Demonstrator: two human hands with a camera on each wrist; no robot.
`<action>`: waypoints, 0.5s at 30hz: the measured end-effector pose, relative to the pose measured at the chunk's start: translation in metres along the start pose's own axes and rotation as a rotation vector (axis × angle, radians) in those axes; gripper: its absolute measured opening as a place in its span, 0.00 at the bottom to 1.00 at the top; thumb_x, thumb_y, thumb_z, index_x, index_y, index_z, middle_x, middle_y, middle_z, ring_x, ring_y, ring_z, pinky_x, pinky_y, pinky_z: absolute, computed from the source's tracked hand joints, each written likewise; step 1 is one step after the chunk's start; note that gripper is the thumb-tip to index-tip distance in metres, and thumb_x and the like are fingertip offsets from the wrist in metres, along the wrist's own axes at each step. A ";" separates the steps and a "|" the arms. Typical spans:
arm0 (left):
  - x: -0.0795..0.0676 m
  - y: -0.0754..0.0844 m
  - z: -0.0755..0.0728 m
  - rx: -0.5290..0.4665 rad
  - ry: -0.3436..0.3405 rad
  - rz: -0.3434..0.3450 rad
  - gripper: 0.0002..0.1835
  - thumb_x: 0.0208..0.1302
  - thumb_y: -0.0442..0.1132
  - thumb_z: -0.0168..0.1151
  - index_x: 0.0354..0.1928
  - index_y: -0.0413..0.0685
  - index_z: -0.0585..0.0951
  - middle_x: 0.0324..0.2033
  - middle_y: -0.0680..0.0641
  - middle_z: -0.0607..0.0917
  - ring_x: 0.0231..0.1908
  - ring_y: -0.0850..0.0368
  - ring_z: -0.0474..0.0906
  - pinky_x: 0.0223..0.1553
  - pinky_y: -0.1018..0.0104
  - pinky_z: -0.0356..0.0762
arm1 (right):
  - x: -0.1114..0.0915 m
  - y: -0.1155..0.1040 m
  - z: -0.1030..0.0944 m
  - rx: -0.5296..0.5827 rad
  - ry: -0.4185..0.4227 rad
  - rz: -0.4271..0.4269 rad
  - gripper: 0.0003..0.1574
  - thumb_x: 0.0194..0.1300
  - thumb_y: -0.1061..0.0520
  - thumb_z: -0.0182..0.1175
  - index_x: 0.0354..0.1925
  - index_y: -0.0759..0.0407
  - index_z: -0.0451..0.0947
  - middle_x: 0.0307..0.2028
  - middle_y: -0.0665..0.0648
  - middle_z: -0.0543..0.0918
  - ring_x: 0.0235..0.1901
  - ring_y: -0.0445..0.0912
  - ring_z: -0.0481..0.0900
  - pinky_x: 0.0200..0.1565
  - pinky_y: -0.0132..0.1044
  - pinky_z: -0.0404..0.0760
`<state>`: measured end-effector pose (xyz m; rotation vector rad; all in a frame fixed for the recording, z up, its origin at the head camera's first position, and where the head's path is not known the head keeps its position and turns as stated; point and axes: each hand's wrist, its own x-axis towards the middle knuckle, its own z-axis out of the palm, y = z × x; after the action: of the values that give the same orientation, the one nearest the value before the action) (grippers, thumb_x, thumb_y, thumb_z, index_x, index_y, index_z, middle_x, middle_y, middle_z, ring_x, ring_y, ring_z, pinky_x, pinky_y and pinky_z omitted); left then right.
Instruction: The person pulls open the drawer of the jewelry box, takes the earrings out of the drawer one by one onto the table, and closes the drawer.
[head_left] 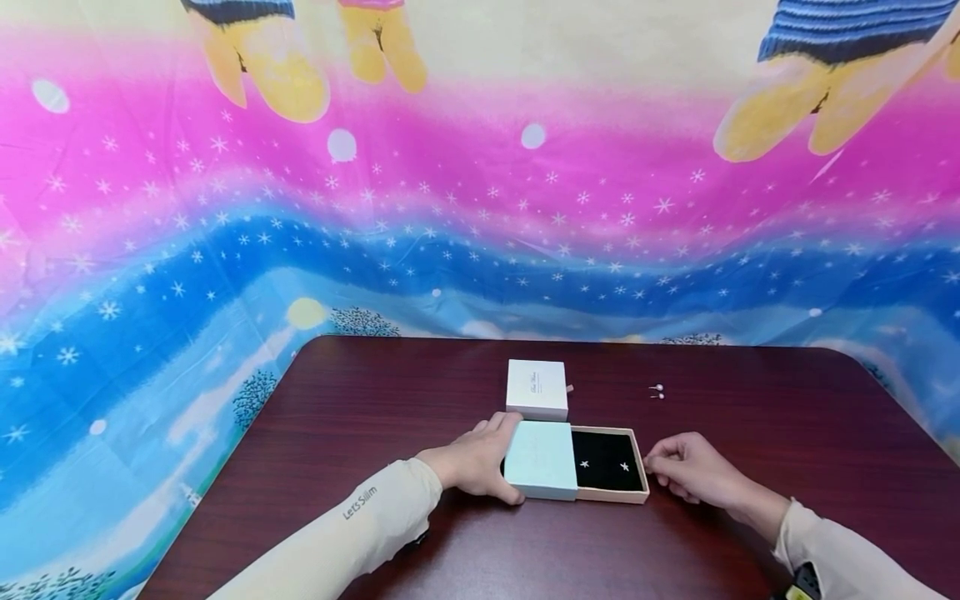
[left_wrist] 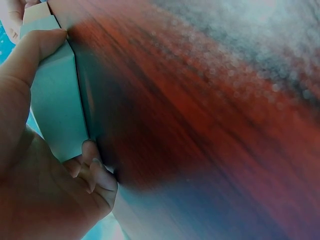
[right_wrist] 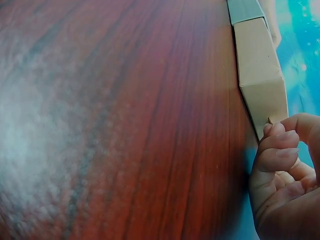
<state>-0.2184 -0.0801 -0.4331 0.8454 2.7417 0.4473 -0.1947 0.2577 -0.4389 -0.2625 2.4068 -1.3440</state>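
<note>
A mint-green jewellery box sleeve (head_left: 542, 457) lies flat on the table, its drawer (head_left: 609, 498) slid partway out to the right. On the drawer's black lining (head_left: 606, 446) sit two small star-shaped earrings (head_left: 624, 467). My left hand (head_left: 477, 461) grips the sleeve from its left end, the thumb along the near side, as the left wrist view also shows. At the drawer's right end, my right hand (head_left: 693, 471) pinches a small tab with thumb and fingertips; in the right wrist view a sliver of the tab (right_wrist: 270, 120) shows beside the fingertips.
Just behind the sleeve stands a white box (head_left: 536, 389) with printed lettering and a small tab on its right. Two pearl-like earrings (head_left: 657, 387) lie farther right on the dark wooden table (head_left: 375, 383). A colourful printed cloth (head_left: 480, 192) hangs behind the table.
</note>
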 end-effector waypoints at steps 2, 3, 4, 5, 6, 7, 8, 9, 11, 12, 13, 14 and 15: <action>0.000 0.000 0.000 -0.002 0.000 0.000 0.57 0.39 0.58 0.77 0.69 0.49 0.56 0.57 0.50 0.70 0.50 0.57 0.69 0.50 0.67 0.71 | 0.000 0.001 0.000 0.002 0.000 -0.001 0.15 0.67 0.56 0.56 0.37 0.69 0.79 0.19 0.48 0.75 0.12 0.35 0.66 0.15 0.28 0.67; 0.000 0.000 0.000 -0.002 -0.001 -0.001 0.57 0.39 0.58 0.77 0.69 0.49 0.56 0.57 0.50 0.70 0.50 0.57 0.69 0.50 0.67 0.71 | 0.000 0.001 0.000 0.002 -0.001 -0.001 0.15 0.67 0.56 0.56 0.37 0.69 0.79 0.19 0.48 0.75 0.12 0.35 0.66 0.15 0.28 0.67; 0.000 0.000 0.000 -0.003 -0.002 -0.001 0.57 0.39 0.58 0.77 0.69 0.49 0.56 0.57 0.50 0.70 0.50 0.57 0.69 0.50 0.67 0.71 | 0.000 0.002 -0.001 0.002 -0.002 -0.002 0.15 0.67 0.55 0.56 0.37 0.69 0.79 0.19 0.48 0.75 0.12 0.35 0.66 0.15 0.28 0.67; 0.000 0.000 0.000 -0.002 -0.002 -0.002 0.57 0.39 0.58 0.77 0.69 0.49 0.56 0.58 0.50 0.70 0.50 0.57 0.69 0.50 0.67 0.71 | 0.000 0.002 -0.001 0.003 -0.001 -0.002 0.15 0.67 0.55 0.56 0.37 0.69 0.79 0.19 0.48 0.75 0.12 0.35 0.66 0.15 0.28 0.67; 0.000 0.000 0.000 -0.001 -0.003 -0.002 0.57 0.39 0.58 0.76 0.69 0.49 0.56 0.58 0.50 0.70 0.50 0.57 0.69 0.50 0.67 0.71 | 0.000 0.003 -0.001 0.003 0.000 -0.001 0.15 0.67 0.55 0.56 0.37 0.69 0.79 0.19 0.48 0.75 0.12 0.35 0.66 0.15 0.28 0.67; 0.000 0.000 0.000 -0.001 -0.002 -0.001 0.57 0.39 0.58 0.77 0.69 0.49 0.56 0.58 0.50 0.70 0.50 0.57 0.69 0.50 0.67 0.71 | 0.001 0.003 -0.001 0.005 0.000 0.000 0.15 0.67 0.55 0.56 0.37 0.69 0.80 0.19 0.48 0.75 0.12 0.36 0.66 0.15 0.28 0.67; 0.000 0.000 0.000 -0.001 -0.003 -0.002 0.57 0.39 0.58 0.77 0.70 0.49 0.56 0.58 0.50 0.70 0.50 0.57 0.69 0.51 0.67 0.71 | 0.001 0.003 -0.001 0.006 0.001 0.000 0.15 0.67 0.55 0.56 0.37 0.69 0.80 0.19 0.48 0.75 0.12 0.36 0.66 0.15 0.28 0.67; 0.000 0.000 -0.001 0.000 -0.003 -0.001 0.57 0.40 0.58 0.76 0.70 0.49 0.56 0.58 0.50 0.70 0.50 0.57 0.69 0.51 0.67 0.71 | 0.001 0.004 -0.001 0.007 0.002 0.001 0.16 0.67 0.55 0.56 0.37 0.69 0.80 0.19 0.48 0.75 0.12 0.36 0.66 0.15 0.28 0.67; -0.001 0.000 -0.001 0.002 -0.004 -0.001 0.57 0.40 0.58 0.76 0.70 0.49 0.55 0.58 0.50 0.70 0.50 0.57 0.69 0.51 0.67 0.71 | 0.001 0.004 -0.001 0.010 0.004 0.000 0.16 0.67 0.55 0.56 0.37 0.69 0.80 0.19 0.48 0.74 0.12 0.36 0.66 0.15 0.28 0.66; -0.001 0.000 -0.001 0.001 -0.005 -0.001 0.57 0.40 0.58 0.76 0.70 0.49 0.55 0.58 0.49 0.70 0.50 0.57 0.69 0.51 0.67 0.71 | 0.001 0.004 -0.002 0.011 0.005 0.000 0.16 0.67 0.55 0.56 0.37 0.69 0.80 0.19 0.48 0.74 0.12 0.36 0.66 0.14 0.28 0.66; -0.001 0.000 -0.001 0.000 -0.006 -0.001 0.57 0.40 0.58 0.76 0.70 0.49 0.55 0.59 0.49 0.69 0.50 0.57 0.69 0.51 0.66 0.71 | 0.001 0.005 -0.002 0.013 0.006 0.000 0.16 0.68 0.55 0.56 0.38 0.68 0.80 0.19 0.48 0.74 0.12 0.36 0.65 0.14 0.28 0.66; -0.001 0.001 -0.001 0.000 -0.007 -0.002 0.57 0.40 0.58 0.76 0.70 0.49 0.55 0.59 0.49 0.69 0.50 0.57 0.68 0.51 0.66 0.71 | 0.001 0.005 -0.002 0.014 0.007 0.000 0.16 0.68 0.55 0.56 0.38 0.68 0.80 0.19 0.48 0.74 0.12 0.36 0.65 0.14 0.28 0.66; -0.001 0.001 -0.001 -0.001 -0.008 -0.003 0.57 0.40 0.58 0.76 0.70 0.49 0.55 0.59 0.49 0.69 0.50 0.57 0.68 0.52 0.66 0.71 | 0.001 0.005 -0.002 0.014 0.006 0.001 0.16 0.68 0.55 0.56 0.38 0.68 0.80 0.19 0.48 0.74 0.12 0.36 0.65 0.14 0.28 0.66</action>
<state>-0.2174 -0.0803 -0.4320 0.8412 2.7349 0.4430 -0.1960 0.2615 -0.4425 -0.2537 2.4013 -1.3634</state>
